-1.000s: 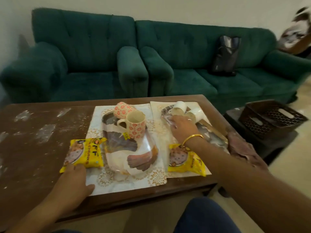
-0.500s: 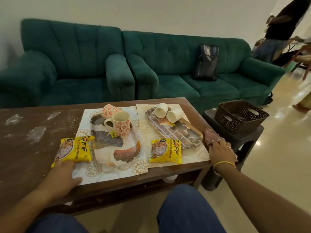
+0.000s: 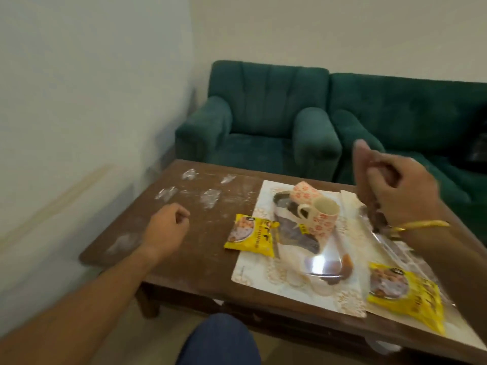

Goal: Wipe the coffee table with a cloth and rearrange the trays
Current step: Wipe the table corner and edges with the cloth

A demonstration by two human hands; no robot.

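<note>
My right hand [image 3: 400,189] is raised above the right side of the brown coffee table [image 3: 195,262], shut on a reddish-brown cloth [image 3: 362,167] that hangs down from it. My left hand [image 3: 168,227] hovers over the table's left part as a loose fist, holding nothing. White powdery smears [image 3: 208,197] mark the left of the tabletop. A bird-patterned tray [image 3: 297,233] on a white placemat [image 3: 253,272] carries two floral mugs [image 3: 320,214], one lying on its side. A second tray [image 3: 379,238] is mostly hidden behind my right arm.
Two yellow snack packets lie on the table, one [image 3: 251,234] left of the bird tray, the other [image 3: 405,293] at the near right. A green armchair [image 3: 263,122] and sofa [image 3: 408,119] stand behind the table. A wall [image 3: 79,101] runs along the left. My knee [image 3: 218,341] is below.
My right hand has picked up the cloth from the table's right edge and lifted it. My left hand left the table's near edge and now hovers above the smears. The view swung left.
</note>
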